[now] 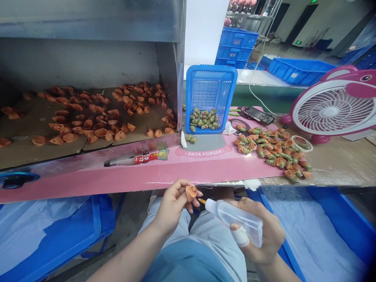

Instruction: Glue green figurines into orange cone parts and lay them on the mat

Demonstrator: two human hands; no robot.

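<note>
My left hand (pixel 175 202) pinches a small orange cup-shaped piece (pixel 191 192), its hollow side up, just beyond the table's front edge. In my right hand (pixel 266 231) is a translucent squeeze bottle (pixel 239 219), lying nearly level with its thin amber tip pointing at the orange piece. A small gap seems to separate the tip from the piece. White wrapping covers one of my right fingers. On the table at the right lies a heap of orange pieces joined with green parts (pixel 274 150). Green parts (pixel 205 119) also fill the bottom of a tilted blue basket (pixel 211 72).
A metal-framed box (pixel 88 23) at the left holds many orange pieces (pixel 96 125) on cardboard. A pink fan (pixel 335 109) and a handheld device (pixel 259 115) stand at the right. Blue bins (pixel 102 219) flank my legs.
</note>
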